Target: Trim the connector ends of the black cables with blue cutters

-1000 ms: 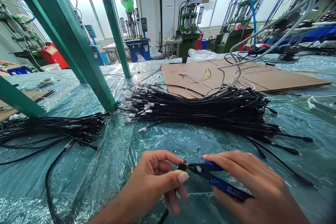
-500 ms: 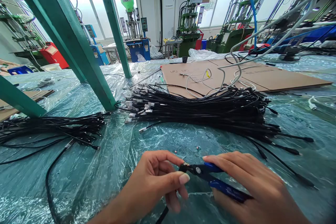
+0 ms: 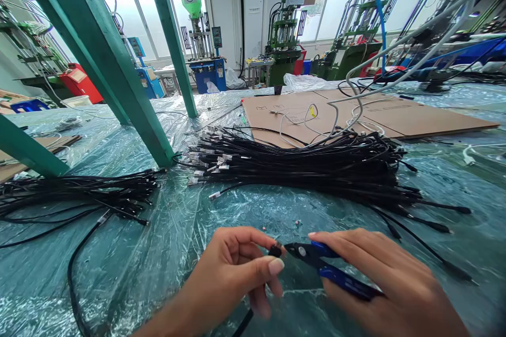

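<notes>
My left hand (image 3: 245, 268) pinches the end of a black cable (image 3: 275, 250) between thumb and forefinger, a small metal tip showing at the top. The rest of that cable runs down below the hand and out of the bottom of the view. In my right hand (image 3: 383, 274) is a pair of blue-handled cutting pliers (image 3: 336, 268), wrapped by the fingers, with the dark jaws pointing left. The jaw tip lies just right of the cable end, a narrow gap apart. Beyond both hands lies a large bundle of black cables (image 3: 300, 163) with silvery connectors at its left end.
A smaller heap of black cables (image 3: 98, 195) lies at the left, near green metal legs (image 3: 158, 137). Flat cardboard (image 3: 427, 116) with loose grey cables sits behind the big bundle. Clear plastic film (image 3: 174, 253) covers the table. Green machines (image 3: 286, 37) stand farther back.
The pliers have drawn back slightly to the right, off the cable end their jaws were at. My left hand keeps its place with the cable.
</notes>
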Demonstrator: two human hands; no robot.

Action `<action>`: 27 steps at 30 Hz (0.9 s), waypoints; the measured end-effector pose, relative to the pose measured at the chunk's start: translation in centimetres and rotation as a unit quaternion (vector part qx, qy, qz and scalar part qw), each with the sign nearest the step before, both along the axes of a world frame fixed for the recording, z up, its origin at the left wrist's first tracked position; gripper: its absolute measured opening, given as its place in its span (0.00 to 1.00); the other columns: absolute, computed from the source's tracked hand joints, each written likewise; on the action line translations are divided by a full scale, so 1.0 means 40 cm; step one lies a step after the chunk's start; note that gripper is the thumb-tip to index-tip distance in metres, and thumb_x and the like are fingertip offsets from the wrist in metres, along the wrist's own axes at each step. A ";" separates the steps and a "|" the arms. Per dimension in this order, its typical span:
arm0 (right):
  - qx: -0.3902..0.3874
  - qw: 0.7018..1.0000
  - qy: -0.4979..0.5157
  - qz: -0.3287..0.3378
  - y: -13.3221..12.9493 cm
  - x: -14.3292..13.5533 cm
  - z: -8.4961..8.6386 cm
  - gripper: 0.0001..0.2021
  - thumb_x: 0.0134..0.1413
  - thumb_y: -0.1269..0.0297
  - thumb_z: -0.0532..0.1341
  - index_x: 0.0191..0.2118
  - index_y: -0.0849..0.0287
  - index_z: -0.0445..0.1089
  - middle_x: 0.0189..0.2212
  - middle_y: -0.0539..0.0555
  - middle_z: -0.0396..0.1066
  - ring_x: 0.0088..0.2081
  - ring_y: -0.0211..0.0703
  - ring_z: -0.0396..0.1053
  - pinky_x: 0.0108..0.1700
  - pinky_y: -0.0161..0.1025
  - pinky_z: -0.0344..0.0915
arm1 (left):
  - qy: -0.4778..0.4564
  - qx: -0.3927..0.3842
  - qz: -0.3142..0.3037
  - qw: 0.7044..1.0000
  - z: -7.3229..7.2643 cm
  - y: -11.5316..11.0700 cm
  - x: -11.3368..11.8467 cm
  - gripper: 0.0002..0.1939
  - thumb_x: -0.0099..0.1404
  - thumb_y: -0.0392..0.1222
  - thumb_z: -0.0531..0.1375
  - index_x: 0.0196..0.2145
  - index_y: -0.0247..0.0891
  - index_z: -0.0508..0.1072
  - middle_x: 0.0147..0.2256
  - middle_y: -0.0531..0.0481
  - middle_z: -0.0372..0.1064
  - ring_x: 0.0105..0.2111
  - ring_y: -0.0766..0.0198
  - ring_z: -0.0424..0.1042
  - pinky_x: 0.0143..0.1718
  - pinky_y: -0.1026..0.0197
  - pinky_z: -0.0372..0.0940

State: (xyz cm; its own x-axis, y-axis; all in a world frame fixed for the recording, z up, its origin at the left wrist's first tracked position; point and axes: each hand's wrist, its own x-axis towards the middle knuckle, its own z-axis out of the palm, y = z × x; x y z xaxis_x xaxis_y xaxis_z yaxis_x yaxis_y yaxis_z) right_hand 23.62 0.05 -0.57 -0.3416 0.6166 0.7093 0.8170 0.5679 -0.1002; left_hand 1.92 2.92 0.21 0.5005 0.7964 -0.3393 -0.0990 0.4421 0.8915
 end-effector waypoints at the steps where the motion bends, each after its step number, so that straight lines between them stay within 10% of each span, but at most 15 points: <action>1: 0.003 1.000 0.001 -0.004 0.001 0.001 -0.001 0.09 0.55 0.69 0.56 0.41 0.55 0.68 0.31 0.48 0.74 0.31 0.34 0.72 0.34 0.32 0.67 | 0.003 0.002 -0.004 1.000 0.001 0.000 -0.001 0.14 0.55 0.47 0.69 0.33 0.34 0.76 0.21 0.51 0.75 0.14 0.73 0.69 0.17 0.73 0.60; 27: -0.004 1.000 0.008 -0.012 0.001 -0.007 -0.002 0.11 0.50 0.71 0.56 0.40 0.55 0.69 0.31 0.49 0.74 0.30 0.37 0.73 0.31 0.34 0.69 | 0.032 0.042 -0.058 0.997 0.010 0.003 0.002 0.19 0.63 0.52 0.61 0.46 0.38 0.79 0.20 0.54 0.66 0.13 0.77 0.58 0.16 0.72 0.50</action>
State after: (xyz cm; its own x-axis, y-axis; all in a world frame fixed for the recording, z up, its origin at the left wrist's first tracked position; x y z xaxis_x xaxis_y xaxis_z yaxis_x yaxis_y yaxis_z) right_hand 23.35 0.07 -0.64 -0.3164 0.6300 0.7092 0.8283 0.5479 -0.1171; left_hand 2.00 3.04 0.61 0.5698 0.7618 -0.3083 0.0064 0.3711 0.9286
